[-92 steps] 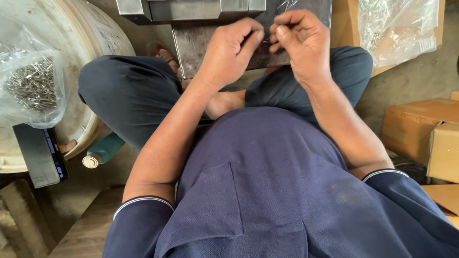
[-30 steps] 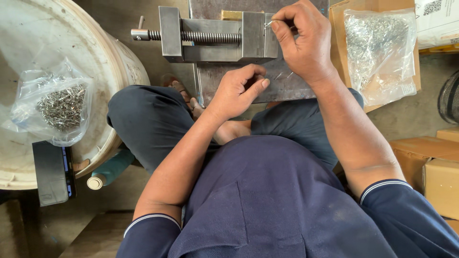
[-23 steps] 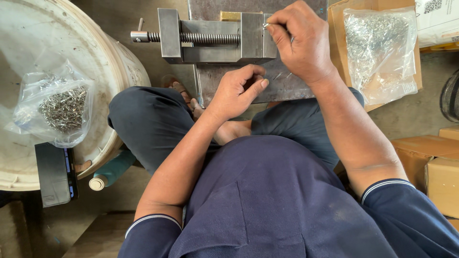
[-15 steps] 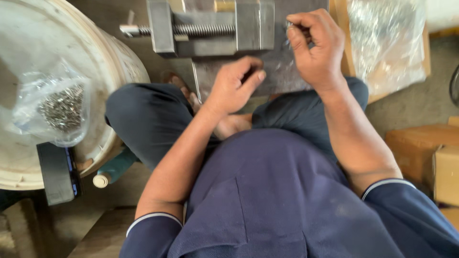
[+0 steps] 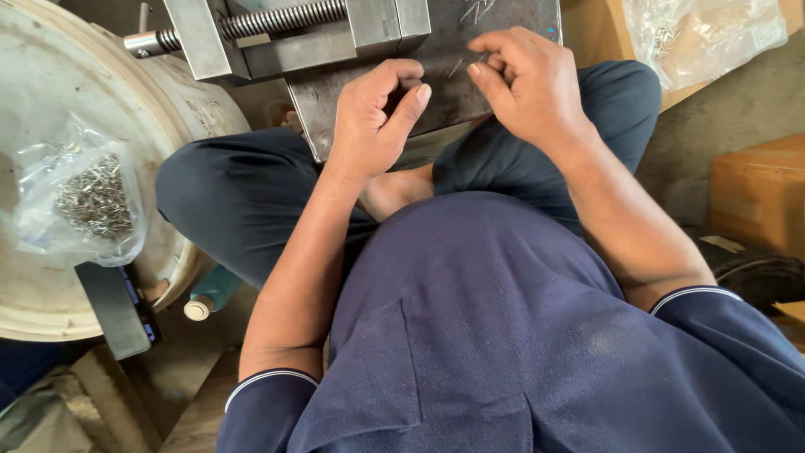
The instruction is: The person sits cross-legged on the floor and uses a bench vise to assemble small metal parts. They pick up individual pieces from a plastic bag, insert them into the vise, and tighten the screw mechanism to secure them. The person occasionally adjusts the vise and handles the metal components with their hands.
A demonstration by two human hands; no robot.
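Steel plate (image 5: 436,92) under vise (image 5: 285,33), top cut off. Left hand (image 5: 373,126) curled, contents hidden; right hand (image 5: 528,88) pinches pin (image 5: 480,59).

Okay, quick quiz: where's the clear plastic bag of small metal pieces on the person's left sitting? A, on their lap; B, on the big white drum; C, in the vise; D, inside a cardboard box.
B: the plastic bag of small metal pieces lies on top of the white drum, apart from the left hand.

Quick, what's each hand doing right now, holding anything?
Left hand: fingers curled shut on the metal plate; whether it holds anything cannot be told.
Right hand: pinching a thin pin against the plate.
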